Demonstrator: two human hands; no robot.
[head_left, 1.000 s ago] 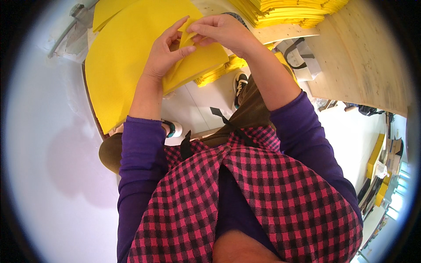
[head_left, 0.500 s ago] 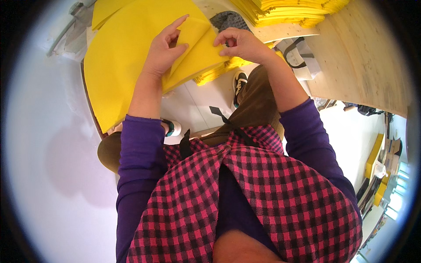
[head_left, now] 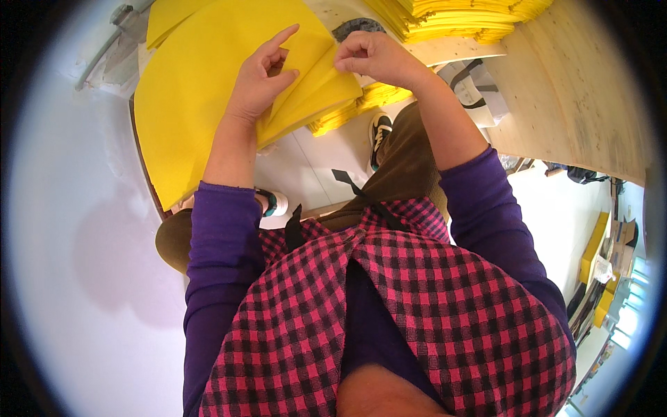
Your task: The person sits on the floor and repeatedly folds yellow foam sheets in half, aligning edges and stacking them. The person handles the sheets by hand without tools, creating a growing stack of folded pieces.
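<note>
The work in hand looks like separating single yellow sheets from a stack: the left hand (head_left: 260,76) lies on the large yellow sheet (head_left: 201,90) that spreads over the person's lap and knee, its palm pressing down, the forefinger stretched up and out, and the thumb and bent fingers closed lightly on the fanned edges of the sheets beneath it. The right hand (head_left: 375,57) is curled nearly shut, thumb against fingertips, pinching the upper corner of the folded sheets (head_left: 316,87) just beside the left hand; the two hands are near but not touching. The step seems to be in its middle, with one layer being teased free from the rest. The next move, as I judge it, calls for a fine pinch on a single edge only, with the left hand holding the remainder flat so that the thin, limp sheets do not drag along together or crease. A further stack of yellow sheets (head_left: 458,17) sits on the pale wooden bench (head_left: 577,104) at the upper right, well apart from the hands, and a smaller yellow pile (head_left: 361,111) lies just below the folded ones. No box, tray or bin shows near the hands; far off at the right rim some yellow shapes stand, too small to tell whether anything holds them.
</note>
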